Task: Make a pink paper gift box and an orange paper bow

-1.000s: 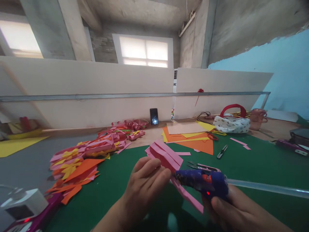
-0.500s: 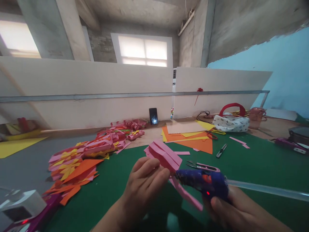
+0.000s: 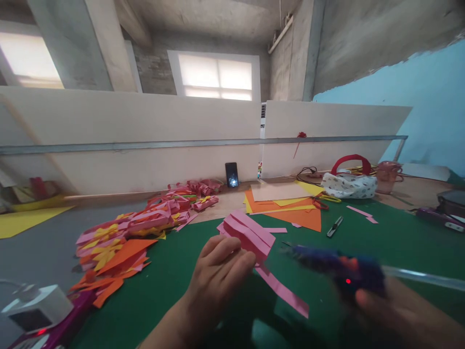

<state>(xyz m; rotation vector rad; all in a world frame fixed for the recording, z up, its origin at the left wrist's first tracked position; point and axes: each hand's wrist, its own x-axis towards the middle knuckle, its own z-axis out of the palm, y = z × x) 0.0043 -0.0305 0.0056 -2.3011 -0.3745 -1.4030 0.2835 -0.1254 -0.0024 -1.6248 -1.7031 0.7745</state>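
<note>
Folded pink paper [image 3: 249,232] is pinched in my left hand [image 3: 221,271], near the middle of the view. A narrow pink strip [image 3: 285,291] hangs from its lower side toward the right. My right hand [image 3: 388,305] is wrapped round a blue glue gun [image 3: 341,266], both smeared by motion. A small red light glows on the gun, and a clear glue stick [image 3: 425,277] sticks out of its back. The nozzle points left, apart from the paper. Behind the gun, thread snips are almost wholly hidden, with only their tips [image 3: 286,243] showing.
Pink, yellow and orange paper pieces [image 3: 145,223] are heaped on the left. Orange sheets [image 3: 290,215], a craft knife [image 3: 334,227] and a patterned basket [image 3: 349,185] lie toward the right. A phone [image 3: 231,175] leans at the back; a white plug [image 3: 38,308] sits in a power strip front left.
The glue gun in my right hand has moved right, away from the pink paper. My left hand keeps its hold in nearly the same place.
</note>
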